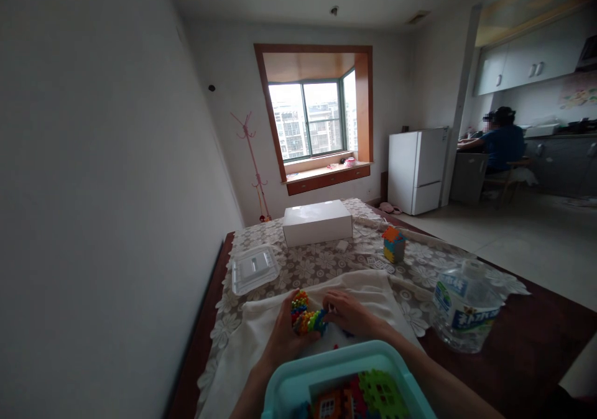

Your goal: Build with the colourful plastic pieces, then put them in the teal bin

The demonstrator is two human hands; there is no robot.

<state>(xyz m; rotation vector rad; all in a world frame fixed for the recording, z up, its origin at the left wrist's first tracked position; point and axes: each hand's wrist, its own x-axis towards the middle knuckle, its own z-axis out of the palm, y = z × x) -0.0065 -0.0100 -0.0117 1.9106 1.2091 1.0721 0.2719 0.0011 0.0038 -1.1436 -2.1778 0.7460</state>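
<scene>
Above a white cloth [265,310], my left hand [285,335] is closed around a cluster of small bumpy plastic building pieces [305,321] in red, orange, yellow, green and blue. From the other side, my right hand [349,312] bends its fingers against the cluster's blue and green end; its fingertips are partly hidden. Close below both hands stands a turquoise tub [336,354]. Inside it lie a green plastic panel [380,394] and an orange window piece [328,405], among other pieces.
A clear lid [255,270] lies at left on the lace tablecloth [317,258]. Farther back stands a white box [318,223]. On the right are a small block house [394,245] and a large clear bottle [466,307]. A person [504,136] sits far right, beyond the fridge [416,170].
</scene>
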